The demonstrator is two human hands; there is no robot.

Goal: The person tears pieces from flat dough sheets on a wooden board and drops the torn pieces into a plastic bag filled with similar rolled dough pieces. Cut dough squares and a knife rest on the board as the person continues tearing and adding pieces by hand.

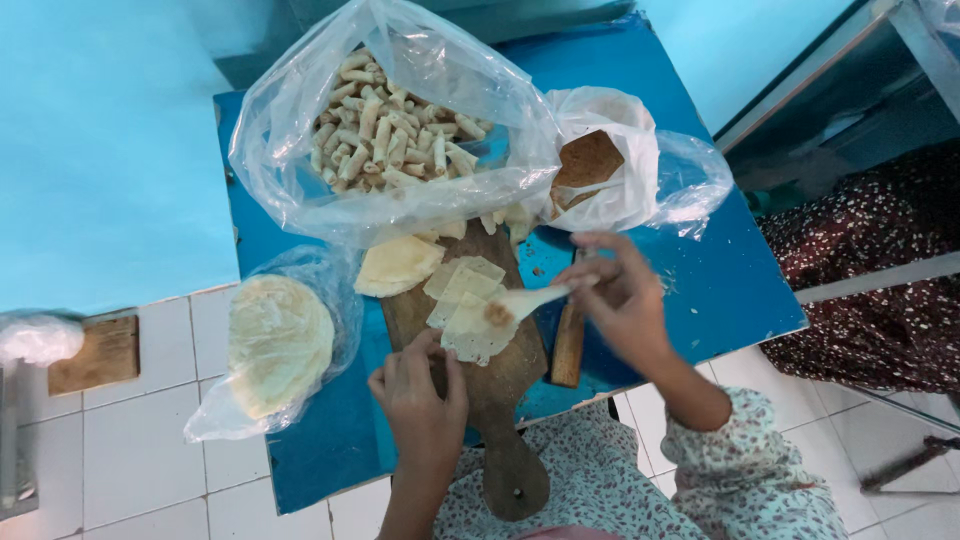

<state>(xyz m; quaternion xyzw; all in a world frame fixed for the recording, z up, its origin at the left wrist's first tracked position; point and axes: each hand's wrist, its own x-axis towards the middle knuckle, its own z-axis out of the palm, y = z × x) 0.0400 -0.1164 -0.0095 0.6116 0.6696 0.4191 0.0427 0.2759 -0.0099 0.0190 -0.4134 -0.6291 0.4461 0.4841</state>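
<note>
White floor tiles [130, 450] and a pale blue wall surround a small blue table [720, 280], which carries everything within arm's reach. Biggest item on it: a clear plastic bag [300, 130] spread open at the far edge, full of finished pastry rolls [390, 130] — likely parked there to stay out of the work zone. Beside it, a smaller white bag [625, 140] holds brown filling [585, 160], mouth turned toward the board. At near left, a stack of round dough sheets [278, 340] lies in its own clear bag, probably to stop drying. Centre: a wooden board [500, 400], handle pointing at the person, with a folded sheet [397, 265] at its far end and cut wrapper squares [468, 300] fanned in the middle. A wooden-handled tool [568, 345] lies along the board's right edge. Left hand [420, 385] rests on the board, fingers curled, fingertips pressing the near edge of the top square — apparently pinning it flat. Right hand [622, 295] pinches the handle of a pale spoon [525, 300], bowl over that square, where a small dab of filling sits. Another person's patterned garment [860, 260] shows at far right.
</note>
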